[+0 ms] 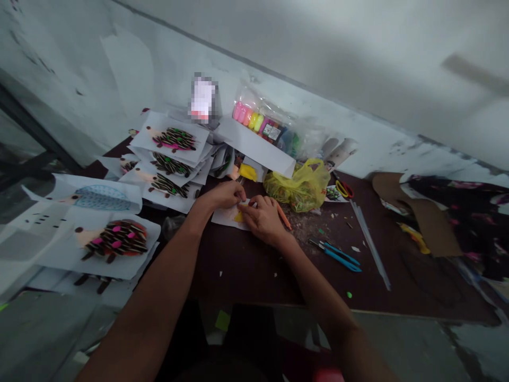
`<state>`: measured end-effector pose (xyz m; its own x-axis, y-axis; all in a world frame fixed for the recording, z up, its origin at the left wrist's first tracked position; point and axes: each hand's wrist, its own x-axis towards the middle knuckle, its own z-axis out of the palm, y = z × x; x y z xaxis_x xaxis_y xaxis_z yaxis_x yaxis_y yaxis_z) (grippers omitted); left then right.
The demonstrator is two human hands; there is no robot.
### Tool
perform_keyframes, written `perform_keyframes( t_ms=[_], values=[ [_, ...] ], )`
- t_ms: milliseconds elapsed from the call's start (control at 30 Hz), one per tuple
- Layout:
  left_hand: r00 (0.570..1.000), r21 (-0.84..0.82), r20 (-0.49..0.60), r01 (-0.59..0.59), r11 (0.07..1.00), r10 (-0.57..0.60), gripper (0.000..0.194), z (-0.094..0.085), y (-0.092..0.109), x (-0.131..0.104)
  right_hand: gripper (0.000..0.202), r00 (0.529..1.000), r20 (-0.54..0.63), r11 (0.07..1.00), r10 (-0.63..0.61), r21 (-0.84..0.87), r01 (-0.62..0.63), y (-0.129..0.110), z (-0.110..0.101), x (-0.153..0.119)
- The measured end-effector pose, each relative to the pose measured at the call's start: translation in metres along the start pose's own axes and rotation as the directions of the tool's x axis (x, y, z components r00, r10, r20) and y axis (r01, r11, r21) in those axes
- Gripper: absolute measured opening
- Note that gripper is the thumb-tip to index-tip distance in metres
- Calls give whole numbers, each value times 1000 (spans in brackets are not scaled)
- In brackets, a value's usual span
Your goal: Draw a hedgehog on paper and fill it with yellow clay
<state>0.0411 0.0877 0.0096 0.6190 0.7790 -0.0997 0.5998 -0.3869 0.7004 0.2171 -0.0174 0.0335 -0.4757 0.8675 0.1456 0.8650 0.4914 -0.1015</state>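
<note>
A small white paper (226, 218) with a peach and yellow shape lies on the dark table (246, 270) under both hands. My left hand (226, 194) is at the paper's upper edge, thumb and fingers pinched together; anything between them is too small to name. My right hand (264, 216) rests over the paper's right part, fingers bent and drawn together near the yellow piece (238, 216). The fingertips of both hands nearly meet. An orange pen-like tool (283, 215) lies just right of my right hand.
Hedgehog craft sheets (170, 140) are piled on the left. Behind the hands are a yellow plastic bag (296, 187) and a pack of coloured clay (258, 123). Blue-handled tools (342, 255), scissors (344, 189) and clear sticks (370, 244) lie right, cardboard (431, 217) beyond.
</note>
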Motion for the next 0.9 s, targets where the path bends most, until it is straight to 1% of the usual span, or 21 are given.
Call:
perform_keyframes(
  t_ms=[100, 233, 533, 633, 767, 900],
  values=[
    [1000, -6, 3, 11, 1000, -11, 33, -1, 2, -1, 34, 1000, -4, 1000, 3, -13, -3, 0, 0, -1],
    [1000, 25, -21, 13, 1000, -12, 32, -1, 3, -3, 34, 999, -12, 998, 39, -53, -40, -1, -3, -4],
    [999, 0, -52, -13, 1000, 13, 31, 1, -1, -2, 32, 996, -10, 991, 84, -105, -84, -2, -9, -10],
    [999, -3, -47, -7, 1000, 6, 32, 0, 1, -3, 30, 996, -42, 993, 73, -90, -77, -1, -9, -13],
    [1000, -20, -10, 20, 1000, -20, 32, -1, 2, -3, 26, 994, -103, 999, 40, -24, -43, -2, -8, -18],
    [1000, -29, -21, 7, 1000, -8, 30, -1, 1, -3, 27, 996, -91, 1000, 1, -1, -1, -6, -7, -20]
  ],
)
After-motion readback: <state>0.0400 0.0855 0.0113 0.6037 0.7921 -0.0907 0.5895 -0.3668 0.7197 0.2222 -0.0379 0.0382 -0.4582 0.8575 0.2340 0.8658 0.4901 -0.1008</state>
